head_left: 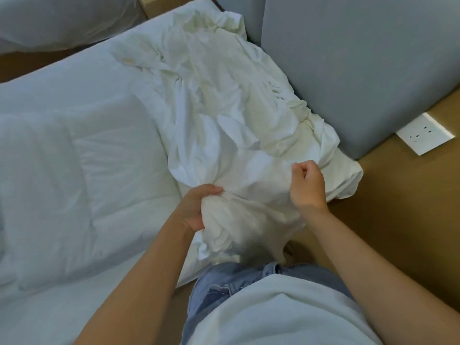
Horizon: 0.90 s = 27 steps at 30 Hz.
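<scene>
A crumpled white sheet [224, 115] lies bunched along the head end of the bed, with faint yellowish patches in its folds. My left hand [196, 207] grips a gathered wad of this sheet near the bed's corner. A little to the right, my right hand [307, 185] is curled into a fist just above the sheet's edge; whether it pinches fabric is hidden by the fingers.
A white quilted duvet [82, 175] covers the bed to the left. A grey padded headboard [361, 66] stands at the right, beside a brown wall panel with a white socket plate [424, 134]. Another white bed [62, 18] shows at top left.
</scene>
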{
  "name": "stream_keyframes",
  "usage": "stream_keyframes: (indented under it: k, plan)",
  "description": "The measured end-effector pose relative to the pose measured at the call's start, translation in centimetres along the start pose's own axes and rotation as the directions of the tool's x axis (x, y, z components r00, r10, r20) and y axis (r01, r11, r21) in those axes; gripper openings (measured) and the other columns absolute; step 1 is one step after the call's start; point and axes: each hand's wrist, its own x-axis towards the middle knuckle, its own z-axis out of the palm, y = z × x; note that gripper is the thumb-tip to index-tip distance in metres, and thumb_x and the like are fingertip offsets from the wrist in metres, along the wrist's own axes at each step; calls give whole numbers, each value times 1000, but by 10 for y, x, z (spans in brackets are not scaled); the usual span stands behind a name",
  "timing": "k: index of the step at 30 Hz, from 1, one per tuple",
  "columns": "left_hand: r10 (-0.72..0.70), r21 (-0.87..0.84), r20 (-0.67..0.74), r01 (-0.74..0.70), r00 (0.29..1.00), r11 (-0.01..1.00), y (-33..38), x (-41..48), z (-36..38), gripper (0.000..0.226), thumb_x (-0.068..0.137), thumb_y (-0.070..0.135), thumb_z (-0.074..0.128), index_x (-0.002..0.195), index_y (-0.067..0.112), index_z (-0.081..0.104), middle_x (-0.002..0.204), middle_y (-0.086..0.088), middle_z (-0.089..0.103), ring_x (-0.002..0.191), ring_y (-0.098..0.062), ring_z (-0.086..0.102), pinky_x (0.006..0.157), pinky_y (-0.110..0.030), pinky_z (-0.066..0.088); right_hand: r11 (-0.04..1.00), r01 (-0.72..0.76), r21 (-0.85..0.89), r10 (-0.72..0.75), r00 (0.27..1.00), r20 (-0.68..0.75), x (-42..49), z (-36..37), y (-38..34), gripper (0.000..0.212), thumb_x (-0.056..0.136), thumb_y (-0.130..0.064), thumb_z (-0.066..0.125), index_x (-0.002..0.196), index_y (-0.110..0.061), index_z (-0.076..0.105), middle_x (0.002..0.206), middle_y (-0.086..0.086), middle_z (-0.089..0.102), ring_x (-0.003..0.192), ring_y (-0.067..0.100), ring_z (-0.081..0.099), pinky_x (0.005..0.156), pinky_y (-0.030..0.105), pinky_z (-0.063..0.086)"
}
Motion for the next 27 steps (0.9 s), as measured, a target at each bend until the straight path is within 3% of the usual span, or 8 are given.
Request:
stream_keyframes:
  k: [3,6,9,14,18,21,24,27]
  plan:
    - [-154,183,-68,164,986,969,-4,3,1,51,58,18,77,106,6,64,95,-13,72,85,-28,70,74,-39,57,1000,-6,4,5,999,54,0,5,0,19,99,-24,42,83,-13,45,74,-4,45,65,6,41,58,15,36]
    - [-315,398,-111,332,943,855,0,1,8,86,48,27,85,126,10,54,118,-16,65,109,-35,61,97,-49,46,999,38,7,-38,993,108,-6,14,3,19,99,-20,43,82,-11,44,71,-5,43,63,5,39,58,14,36]
    - [-315,564,-230,389,921,728,9,3,5,97,45,22,90,132,9,49,129,-13,57,119,-35,52,106,-48,38,998,60,12,-61,980,187,-16,20,9,21,99,-19,44,78,-14,44,70,-5,44,62,5,40,54,6,35]
    - [-252,650,-294,386,922,655,35,5,5,51,66,13,78,112,6,61,116,-16,63,109,-36,58,100,-48,45,999,48,-25,-40,968,247,-24,23,17,24,96,-19,49,73,-22,44,69,-7,45,62,4,42,52,4,35]
    - [-50,387,-141,102,989,916,37,6,10,47,58,-1,70,104,3,64,101,-14,69,93,-32,66,84,-43,55,1000,4,15,-8,969,246,-25,25,15,24,95,-19,51,72,-20,43,67,-5,44,59,8,41,51,11,36]
    - [20,97,28,-23,999,995,19,16,12,58,48,-2,64,106,1,63,97,-13,69,89,-30,67,74,-38,58,1000,-13,23,7,964,267,-26,26,13,24,95,-19,52,72,-19,43,67,-5,45,60,10,43,56,20,38]
    - [-153,123,30,148,988,981,-20,29,7,57,55,-1,65,111,2,62,101,-16,70,91,-32,68,73,-39,57,1000,-6,0,6,986,165,-21,21,15,22,96,-18,49,74,-19,43,69,-5,45,61,5,42,52,10,35]
    - [-294,499,-304,414,906,761,-56,38,-8,48,72,5,66,118,2,54,110,-15,64,98,-33,62,86,-43,53,998,-26,-54,32,992,126,-17,14,27,17,97,-19,46,81,-13,44,71,-4,45,63,6,41,53,11,34]
